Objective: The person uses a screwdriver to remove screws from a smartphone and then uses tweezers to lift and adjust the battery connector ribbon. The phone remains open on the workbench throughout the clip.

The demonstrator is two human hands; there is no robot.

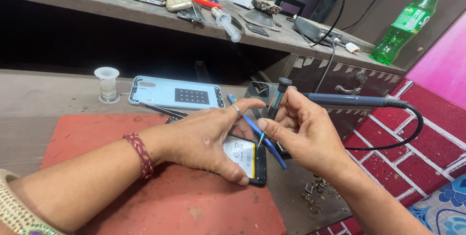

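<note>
An opened black phone (pixel 256 164) with its white battery showing lies on a red mat (pixel 97 133). My left hand (pixel 204 140) rests over the phone and holds it down, thumb along its near edge. My right hand (pixel 303 133) pinches a small dark screwdriver (pixel 273 111), tip down on the phone's right edge. A blue plastic pry tool (pixel 272 150) lies across the phone between my hands. A soldering iron (pixel 349 100) with a black cable lies behind my right hand.
A light blue phone back cover (pixel 160 91) and tweezers (pixel 160 109) lie behind the mat, beside a small white spool (pixel 107 84). The upper shelf holds phones, a syringe (pixel 227 23), a soldering stand and a green bottle (pixel 410 21). Loose screws (pixel 315 196) lie near the bench edge.
</note>
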